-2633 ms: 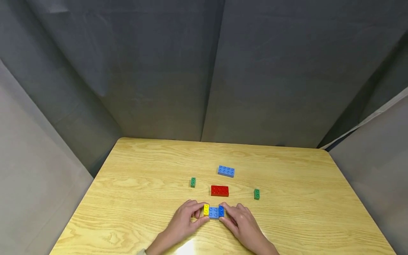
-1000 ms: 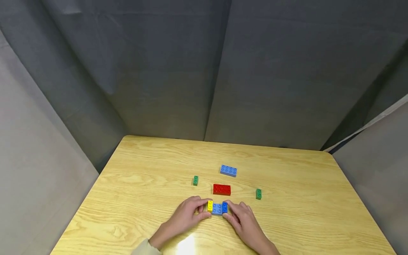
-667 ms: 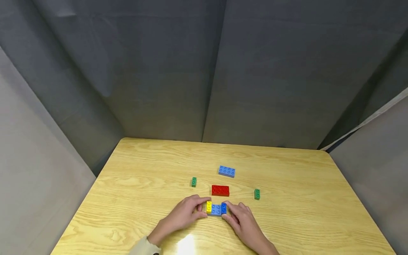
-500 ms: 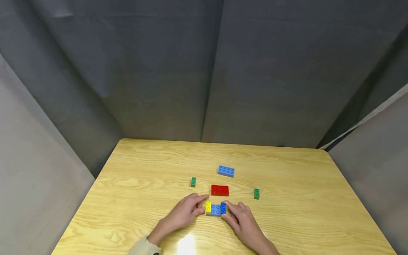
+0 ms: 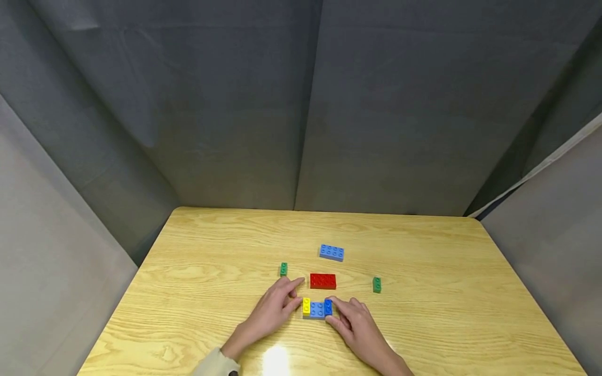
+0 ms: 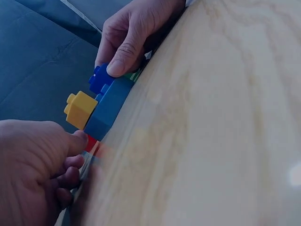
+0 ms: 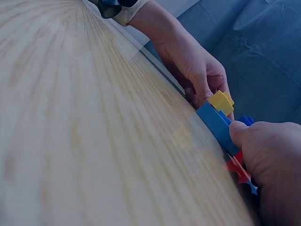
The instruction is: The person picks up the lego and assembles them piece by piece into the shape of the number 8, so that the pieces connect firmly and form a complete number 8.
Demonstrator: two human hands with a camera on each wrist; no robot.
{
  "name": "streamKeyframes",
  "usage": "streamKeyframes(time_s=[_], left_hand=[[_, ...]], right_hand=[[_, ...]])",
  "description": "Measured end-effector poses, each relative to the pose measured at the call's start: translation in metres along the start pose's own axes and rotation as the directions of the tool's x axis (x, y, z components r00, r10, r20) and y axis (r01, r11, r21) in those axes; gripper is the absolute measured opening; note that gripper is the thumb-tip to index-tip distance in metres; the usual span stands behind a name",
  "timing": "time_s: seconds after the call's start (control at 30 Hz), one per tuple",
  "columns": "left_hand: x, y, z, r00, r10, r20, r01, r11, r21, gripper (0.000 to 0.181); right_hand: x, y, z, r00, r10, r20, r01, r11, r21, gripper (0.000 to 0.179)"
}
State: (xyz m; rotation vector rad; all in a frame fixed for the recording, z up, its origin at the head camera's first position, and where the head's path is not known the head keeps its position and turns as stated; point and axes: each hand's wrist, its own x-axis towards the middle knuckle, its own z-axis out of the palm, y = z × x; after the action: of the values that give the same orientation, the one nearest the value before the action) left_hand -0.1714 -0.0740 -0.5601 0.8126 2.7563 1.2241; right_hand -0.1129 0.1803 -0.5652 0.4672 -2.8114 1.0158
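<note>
A light blue toy brick (image 5: 317, 312) lies on the table near the front, with a yellow brick (image 5: 307, 306) on its left end and a dark blue brick (image 5: 328, 307) on its right end. Thumb and index finger of my right hand (image 5: 359, 329) pinch the dark blue brick at its right side. Just left of the yellow brick, my left hand (image 5: 270, 310) holds nothing. Its index finger reaches toward the red brick (image 5: 323, 281) behind the stack, without touching it. The left wrist view shows the left thumb close beside the yellow brick (image 6: 81, 110).
Another light blue brick (image 5: 332, 253) lies farther back on the wooden table (image 5: 211, 292). One small green brick (image 5: 284, 269) sits just beyond the left hand, another green brick (image 5: 377, 285) to the right. Grey curtains (image 5: 226, 104) surround the table's back and sides.
My left hand has let go of the yellow brick and moved left and away from me, its index finger and thumb spreading. The right hand keeps its pinch on the dark blue brick.
</note>
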Motion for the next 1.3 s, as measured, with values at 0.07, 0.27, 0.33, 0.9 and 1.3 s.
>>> streamKeyframes(time_s=[0.07,0.27,0.33,0.9,1.3], left_hand=[[0.002,0.0,0.001,1.0,0.006,-0.019,-0.006,1.0,-0.004,0.049],[0.01,0.001,0.007,0.999,0.014,-0.05,-0.014,1.0,0.015,0.048],[0.012,0.001,0.008,0.998,0.018,-0.058,-0.016,0.999,0.029,0.048],[0.027,0.0,0.018,0.997,-0.015,-0.078,0.021,0.997,0.081,0.053],[0.035,0.001,0.021,0.997,-0.033,-0.067,0.039,0.996,0.086,0.052]], right_hand=[[0.0,0.0,0.0,1.0,0.007,0.003,-0.007,1.0,0.001,0.046],[0.001,0.0,0.001,1.0,0.024,-0.001,-0.024,1.0,0.013,0.045],[0.0,0.0,0.002,1.0,0.027,-0.001,-0.027,0.999,0.018,0.045],[0.001,-0.001,0.0,0.999,0.051,0.01,-0.051,0.999,0.015,0.046],[0.0,-0.002,0.001,0.998,0.067,0.02,-0.067,0.998,0.008,0.047]])
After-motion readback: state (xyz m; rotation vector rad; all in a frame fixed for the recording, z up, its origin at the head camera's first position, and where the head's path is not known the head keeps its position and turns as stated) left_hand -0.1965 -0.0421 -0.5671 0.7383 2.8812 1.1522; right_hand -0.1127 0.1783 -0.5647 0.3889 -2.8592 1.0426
